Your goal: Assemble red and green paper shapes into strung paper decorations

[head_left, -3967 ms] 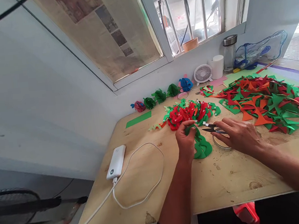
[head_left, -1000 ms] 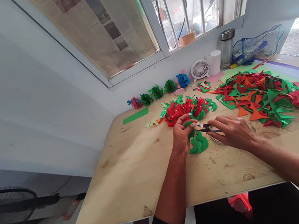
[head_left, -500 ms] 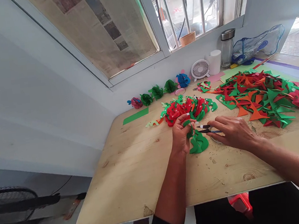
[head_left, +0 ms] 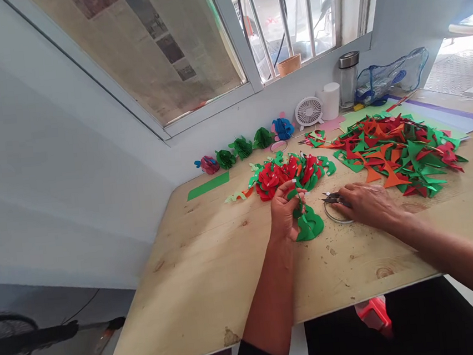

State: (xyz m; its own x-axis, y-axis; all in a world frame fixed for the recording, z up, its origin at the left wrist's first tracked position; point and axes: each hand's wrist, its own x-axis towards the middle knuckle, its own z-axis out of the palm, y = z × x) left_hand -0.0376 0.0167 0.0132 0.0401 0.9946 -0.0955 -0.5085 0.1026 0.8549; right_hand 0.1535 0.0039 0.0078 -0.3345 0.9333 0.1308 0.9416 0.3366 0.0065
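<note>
My left hand (head_left: pixel 285 212) pinches a cut green paper shape (head_left: pixel 309 224) with wavy edges, which hangs below the fingers toward the tabletop. A tiny white piece (head_left: pixel 294 181) sticks to one fingertip. My right hand (head_left: pixel 362 203) is closed around small dark snips (head_left: pixel 335 198), whose tips point left toward my left hand with a gap between. Another small white bit shows at the tips. Under the snips lies a thin ring (head_left: pixel 336 219), partly hidden by my right hand; I cannot tell what it is. Red and green paper flowers (head_left: pixel 280 174) sit just beyond my left hand.
A large heap of red, orange and green paper scraps (head_left: pixel 401 150) lies to the right. Along the wall stand paper pompoms (head_left: pixel 242 146), a small white fan (head_left: pixel 309 112), a white cylinder (head_left: pixel 331 101) and a glass bottle (head_left: pixel 348 80). A green strip (head_left: pixel 208 186) lies left.
My right hand with the snips has drawn away from my left hand, and the snips' tips have come away from the green paper. The ring beneath shows more. The view has shifted slightly.
</note>
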